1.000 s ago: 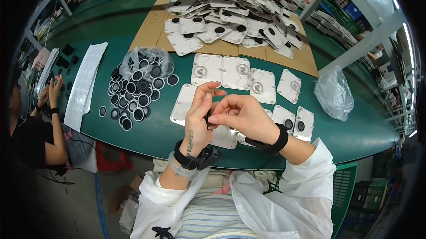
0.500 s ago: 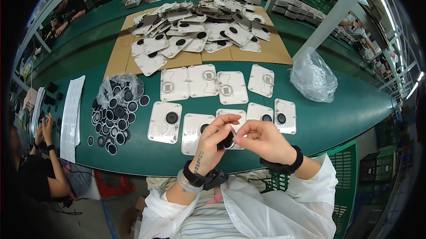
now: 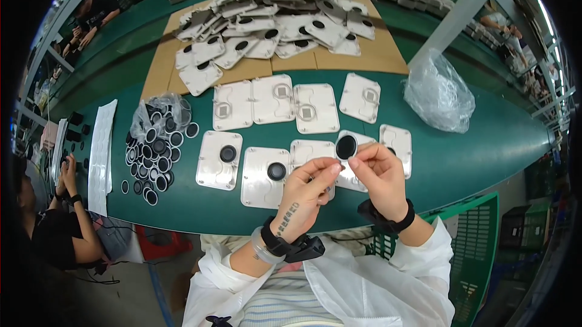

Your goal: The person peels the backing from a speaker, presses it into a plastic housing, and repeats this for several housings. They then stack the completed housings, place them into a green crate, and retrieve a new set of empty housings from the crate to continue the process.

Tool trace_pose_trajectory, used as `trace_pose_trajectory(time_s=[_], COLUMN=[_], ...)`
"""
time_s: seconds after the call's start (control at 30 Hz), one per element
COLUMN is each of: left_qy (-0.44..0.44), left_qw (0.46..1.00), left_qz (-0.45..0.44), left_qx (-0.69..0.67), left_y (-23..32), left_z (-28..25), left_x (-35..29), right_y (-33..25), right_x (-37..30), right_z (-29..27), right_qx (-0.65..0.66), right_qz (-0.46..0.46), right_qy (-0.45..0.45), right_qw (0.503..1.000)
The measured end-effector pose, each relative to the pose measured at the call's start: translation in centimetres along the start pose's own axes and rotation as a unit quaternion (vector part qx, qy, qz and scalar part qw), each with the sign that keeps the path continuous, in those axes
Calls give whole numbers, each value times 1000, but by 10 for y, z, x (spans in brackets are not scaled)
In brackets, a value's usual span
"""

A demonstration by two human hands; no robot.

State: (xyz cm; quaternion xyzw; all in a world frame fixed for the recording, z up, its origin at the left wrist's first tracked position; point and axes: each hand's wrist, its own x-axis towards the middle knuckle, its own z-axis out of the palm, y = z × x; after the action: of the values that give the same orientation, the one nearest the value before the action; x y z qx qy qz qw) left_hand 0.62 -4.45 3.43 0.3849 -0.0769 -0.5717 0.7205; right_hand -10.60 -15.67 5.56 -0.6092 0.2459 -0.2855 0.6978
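A round black speaker-like disc with a pale rim (image 3: 346, 147) is held upright over the near row of plates, gripped at its lower right edge by the thumb and fingers of my right hand (image 3: 383, 178). My left hand (image 3: 308, 188) is closed in a pinch just below and left of the disc; whatever lies between its fingertips is too small to make out. Beneath my hands lie white plastic panels; a panel (image 3: 254, 190) by my left hand carries a black disc (image 3: 276, 171). Another panel (image 3: 209, 172), farther left, bears a disc (image 3: 228, 154) too.
Loose black discs (image 3: 159, 163) lie heaped at left beside a plastic bag (image 3: 148, 122) and a white sheet strip (image 3: 102, 157). More panels (image 3: 233, 105) form a farther row. Behind, panels (image 3: 260, 39) pile on cardboard (image 3: 163, 66). A clear bag (image 3: 439, 96) sits right, near a metal post (image 3: 454, 23).
The disc has passed from my left hand to my right and been raised, its black face now showing. My left hand has shifted slightly right, its fingers now pinched together.
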Motion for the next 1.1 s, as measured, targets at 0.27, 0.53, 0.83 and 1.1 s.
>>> trace_pose_trajectory(time_s=[0.27,0.53,0.83,1.1], left_qy=[42,53,27,21], left_qw=[999,955,934,890], left_qz=[13,154,174,242], left_qx=[-28,249,311,386], left_y=[-1,-3,3,0], left_z=[15,-1,-11,-17], left_x=[5,4,0,4], right_y=[5,-2,-2,1], right_x=[0,-1,-3,-1], right_z=[-10,-12,-9,-9], right_qx=[6,-314,-277,-300], right_qz=[11,-232,-116,-107], right_qy=[5,5,-48,-47], right_qw=[1000,920,953,947])
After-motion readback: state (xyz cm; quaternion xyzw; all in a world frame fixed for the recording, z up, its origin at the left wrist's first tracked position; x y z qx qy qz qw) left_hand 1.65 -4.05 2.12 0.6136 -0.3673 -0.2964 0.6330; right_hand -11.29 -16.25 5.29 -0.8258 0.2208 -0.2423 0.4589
